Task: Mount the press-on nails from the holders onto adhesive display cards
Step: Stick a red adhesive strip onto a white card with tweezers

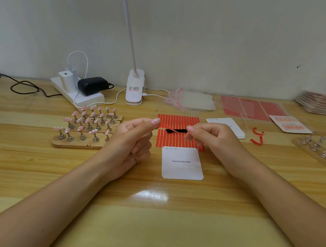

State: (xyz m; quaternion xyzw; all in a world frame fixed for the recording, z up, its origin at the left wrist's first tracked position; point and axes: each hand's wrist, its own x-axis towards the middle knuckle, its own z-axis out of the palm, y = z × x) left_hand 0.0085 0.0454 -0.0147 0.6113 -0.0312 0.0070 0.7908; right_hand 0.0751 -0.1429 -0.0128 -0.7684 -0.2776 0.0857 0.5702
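Observation:
A white "Handmade Nail" display card (183, 163) lies flat in front of me. Behind it is a sheet of red adhesive strips (178, 121). My left hand (134, 142) pinches one end of a thin red strip (167, 127) above the sheet. My right hand (212, 140) holds black tweezers (177, 130) that meet the strip's other end. Pink press-on nails on metal stands fill wooden holders (86, 126) to the left, partly hidden by my left hand.
A power strip (77, 93) with chargers and a clip lamp (134, 88) stand at the back. Further white cards (227, 125), clear bags (194, 100), red sheets (253, 110), a finished nail card (290, 124), peeled red strips (257, 136) and a holder with bare stands (322, 152) lie on the right.

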